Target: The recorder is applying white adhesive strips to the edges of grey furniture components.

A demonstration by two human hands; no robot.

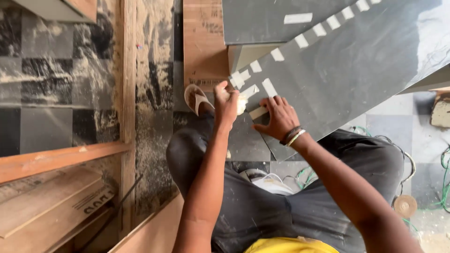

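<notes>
A: Where was the dark grey sheet lying?

B: It slanted from the upper right down toward the person's knees, its long lower-left edge dotted with a row of pale tape strips. Its lowest corner ended just past the right wrist, above the dark trousers.

A: And the hands?

B: The left hand was clenched around a pale roll of tape, right at the sheet's edge near the last strips. The right hand lay flat on the sheet, fingers spread and pressing down on one tape piece at the edge. A beaded bracelet sat on that wrist.

A: How much room was there around them?

B: It was tight on the left. A foot in a light sandal rested just beside the left hand, against a brown board that ran up under a second grey sheet. Farther left stood a dusty wooden frame and, below it, stacked planks.

A: And to the right?

B: It was more open there: checkered floor tiles showed beyond the sheet's lower edge, with green wire trailing across and a small round wooden disc near the right knee.
</notes>
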